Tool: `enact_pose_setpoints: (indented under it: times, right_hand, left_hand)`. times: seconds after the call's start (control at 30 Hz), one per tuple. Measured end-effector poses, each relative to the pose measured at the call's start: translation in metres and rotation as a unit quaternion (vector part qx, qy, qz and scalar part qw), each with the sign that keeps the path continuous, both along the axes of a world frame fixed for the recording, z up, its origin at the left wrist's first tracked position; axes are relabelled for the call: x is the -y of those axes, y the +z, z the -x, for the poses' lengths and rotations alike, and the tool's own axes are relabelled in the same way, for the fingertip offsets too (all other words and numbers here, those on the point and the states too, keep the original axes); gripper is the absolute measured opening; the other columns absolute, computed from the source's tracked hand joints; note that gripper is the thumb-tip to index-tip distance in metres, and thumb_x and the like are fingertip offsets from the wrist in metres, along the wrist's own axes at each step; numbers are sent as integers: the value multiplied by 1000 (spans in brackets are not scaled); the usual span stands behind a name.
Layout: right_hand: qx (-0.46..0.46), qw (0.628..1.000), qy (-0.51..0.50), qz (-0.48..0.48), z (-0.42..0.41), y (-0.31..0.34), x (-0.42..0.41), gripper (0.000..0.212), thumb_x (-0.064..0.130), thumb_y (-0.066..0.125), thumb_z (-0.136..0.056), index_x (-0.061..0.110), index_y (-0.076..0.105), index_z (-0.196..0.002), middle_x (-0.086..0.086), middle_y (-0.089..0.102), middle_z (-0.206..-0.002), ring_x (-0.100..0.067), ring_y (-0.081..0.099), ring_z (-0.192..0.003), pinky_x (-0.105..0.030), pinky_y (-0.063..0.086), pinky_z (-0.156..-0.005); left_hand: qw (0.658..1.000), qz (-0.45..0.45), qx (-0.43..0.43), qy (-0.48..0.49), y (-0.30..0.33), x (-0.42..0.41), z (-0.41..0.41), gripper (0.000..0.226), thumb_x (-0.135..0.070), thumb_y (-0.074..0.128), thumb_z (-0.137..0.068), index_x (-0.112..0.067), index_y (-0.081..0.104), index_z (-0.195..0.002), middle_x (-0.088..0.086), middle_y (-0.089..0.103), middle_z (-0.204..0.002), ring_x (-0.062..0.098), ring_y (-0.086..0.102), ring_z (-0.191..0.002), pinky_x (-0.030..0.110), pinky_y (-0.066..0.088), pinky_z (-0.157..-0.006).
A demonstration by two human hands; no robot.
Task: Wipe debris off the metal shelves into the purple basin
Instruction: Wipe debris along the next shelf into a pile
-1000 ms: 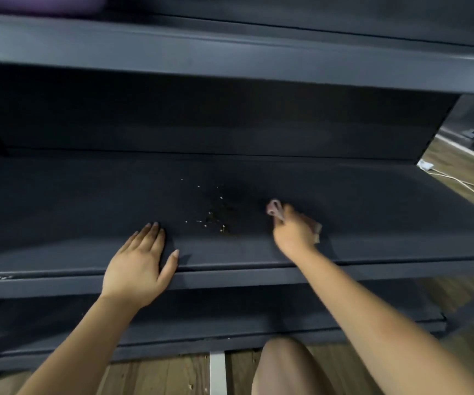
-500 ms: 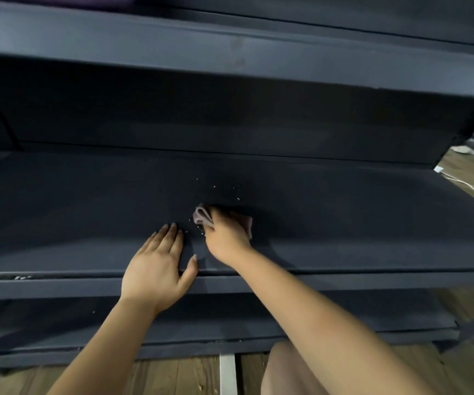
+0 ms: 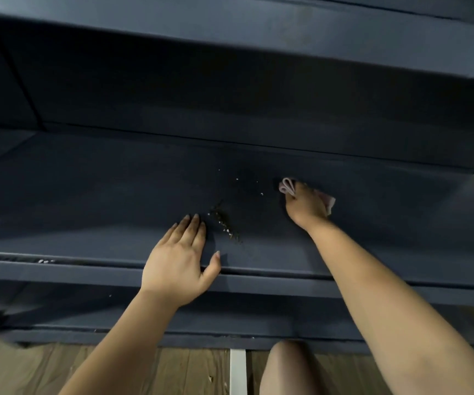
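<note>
Left hand (image 3: 177,262) lies flat, fingers straight, on the dark metal shelf (image 3: 102,201). Right hand (image 3: 305,206) grips a pinkish cloth (image 3: 287,186) further back. Debris (image 3: 226,225) lies between them, beside the left fingertips.

Dark metal shelf (image 3: 93,201); debris (image 3: 226,223), perhaps crumbs, near front edge.

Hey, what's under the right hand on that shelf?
A folded pinkish cloth sticks out past the right hand, pressed on the dark shelf. The hand covers the cloth's middle, so any debris beneath cannot be seen.
</note>
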State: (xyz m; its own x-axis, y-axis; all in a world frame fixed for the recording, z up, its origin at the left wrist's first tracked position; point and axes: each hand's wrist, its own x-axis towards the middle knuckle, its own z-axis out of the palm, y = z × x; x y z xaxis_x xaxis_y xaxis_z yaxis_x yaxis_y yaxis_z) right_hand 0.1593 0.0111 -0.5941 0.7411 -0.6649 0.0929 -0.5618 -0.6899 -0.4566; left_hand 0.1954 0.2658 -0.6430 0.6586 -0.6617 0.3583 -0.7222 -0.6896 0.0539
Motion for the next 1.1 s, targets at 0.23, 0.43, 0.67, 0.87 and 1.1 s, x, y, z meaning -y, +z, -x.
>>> enact_pose_setpoints:
  times: [0.23,0.43,0.67,0.87,1.1]
  right_hand:
    - [-19,982,184,40,-31,3,-71,31,21,42,-99,16,49,-129,-11,57,-125,-29,55,-110,-33,44,-91]
    - [-73,969,235,3,-26,6,-106,44,23,36,-102,24,29,-146,-6,40,-146,-27,44,-128,-31,35,-101]
    - [-45,994,96,-15,17,7,-67,30,25,38,-101,15,43,-129,-12,57,-118,-26,57,-98,-30,40,-75]
    - [-31,999,22,5,40,2,-5,32,21,40,-100,9,45,-129,-14,51,-131,-32,51,-117,-32,39,-91]
    - [-37,994,59,87,3,-4,20,36,21,42,-98,14,45,-133,-13,53,-131,-33,50,-118,-32,36,-97]
  left_hand:
    - [1000,-24,-2,2,2,-1,-1,67,-47,33,-87,4,65,-116,20,62,-124,33,59,-117,35,33,-105]
    - [999,-33,7,11,4,-2,0,68,-49,31,-88,2,66,-118,16,63,-124,29,59,-118,40,44,-99]
    - [1000,-27,12,7,4,-4,1,70,-50,29,-91,3,58,-126,18,55,-134,32,53,-124,37,34,-108]
    - [996,-86,20,5,12,-11,-5,81,-55,11,-98,5,59,-124,19,57,-131,31,55,-122,36,23,-107]
    - [997,-80,17,5,5,-12,-13,75,-56,25,-94,2,62,-122,18,57,-132,30,56,-121,34,25,-106]
